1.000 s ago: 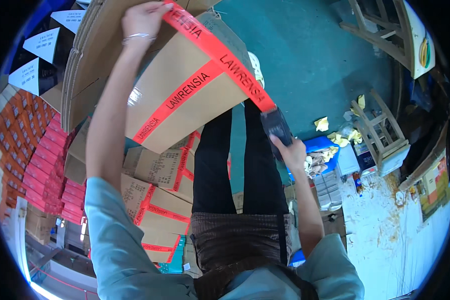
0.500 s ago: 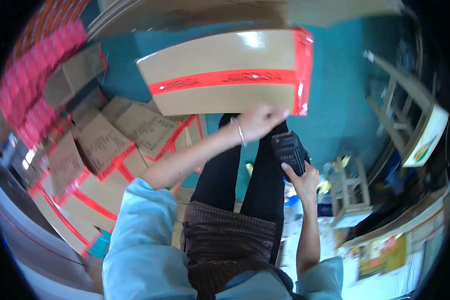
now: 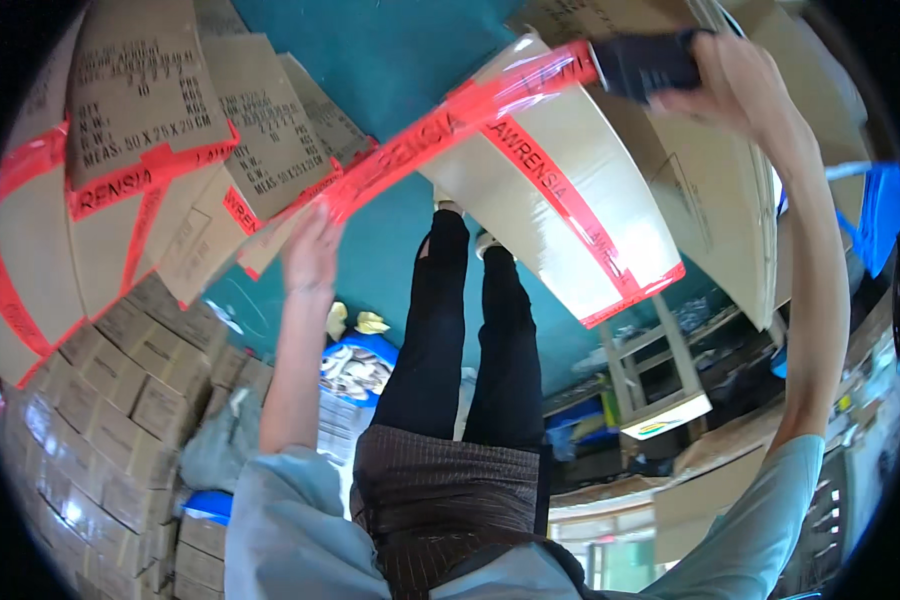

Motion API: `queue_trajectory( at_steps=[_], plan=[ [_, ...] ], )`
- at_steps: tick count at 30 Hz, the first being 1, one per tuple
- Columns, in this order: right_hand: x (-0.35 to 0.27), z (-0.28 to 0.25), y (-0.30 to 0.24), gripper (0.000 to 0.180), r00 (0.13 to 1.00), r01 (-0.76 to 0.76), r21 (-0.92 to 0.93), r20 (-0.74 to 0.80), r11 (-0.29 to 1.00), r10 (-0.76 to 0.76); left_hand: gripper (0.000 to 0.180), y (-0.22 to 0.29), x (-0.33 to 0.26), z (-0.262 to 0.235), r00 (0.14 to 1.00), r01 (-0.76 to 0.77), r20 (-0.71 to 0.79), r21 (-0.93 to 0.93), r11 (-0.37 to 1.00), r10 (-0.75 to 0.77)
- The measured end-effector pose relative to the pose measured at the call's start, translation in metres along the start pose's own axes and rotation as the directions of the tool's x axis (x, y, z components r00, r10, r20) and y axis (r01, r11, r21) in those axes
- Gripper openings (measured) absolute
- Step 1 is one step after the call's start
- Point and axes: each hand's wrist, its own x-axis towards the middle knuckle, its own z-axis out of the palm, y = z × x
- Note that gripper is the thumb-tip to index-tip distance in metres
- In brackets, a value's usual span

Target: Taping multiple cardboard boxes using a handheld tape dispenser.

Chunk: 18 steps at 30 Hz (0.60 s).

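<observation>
My right hand (image 3: 745,90) is wrapped round a black tape dispenser (image 3: 645,68) at the upper right. From it a strip of red printed packing tape (image 3: 400,160) runs taut down to the left, passing along the upper edge of a brown carton (image 3: 580,180). The strip's other end is pinched by my left hand (image 3: 312,250), whose fingers partly hide it. More red tape crosses the carton's face and lines its lower edge. How much of the long strip touches the carton, I cannot tell.
Taped cartons (image 3: 150,90) stand at the upper left, with smaller stacked boxes (image 3: 110,370) below them. Large cardboard pieces (image 3: 715,190) are at the right. A wooden stool (image 3: 660,385) stands on the green floor (image 3: 400,260) near a blue basin (image 3: 370,350).
My view has turned. The dispenser has risen to the upper right, drawing out a long tape strip. My left hand, formerly at the carton's lower edge, now pinches the strip's end.
</observation>
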Motion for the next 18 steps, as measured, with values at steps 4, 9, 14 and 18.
queue_trajectory(
  at_steps=[4, 9, 14, 18],
  plan=[
    [0.149, 0.079, -0.084, 0.052, 0.929, -0.113, -0.267, 0.312, 0.957, 0.197, 0.036, -0.093, 0.136, -0.003, 0.994, -0.012, -0.111, -0.003, 1.000, 0.011],
    [0.081, 0.168, -0.030, 0.063, 0.849, -0.518, 0.242, 0.264, 0.820, 0.458, 0.043, -0.120, 0.125, 0.074, 0.927, 0.272, -0.336, 0.292, 0.917, -0.168],
    [-0.115, 0.212, -0.073, 0.047, 0.479, -0.625, 0.772, 0.261, 0.116, 0.838, 0.050, -0.050, 0.091, 0.094, 0.413, -0.779, 0.639, 0.617, -0.112, 0.648],
    [-0.280, 0.311, -0.117, 0.044, -0.198, -0.646, 0.616, 0.434, -0.450, 0.879, 0.058, -0.057, 0.081, 0.150, 0.599, -0.732, 0.720, 0.670, -0.125, 0.351]
  ],
)
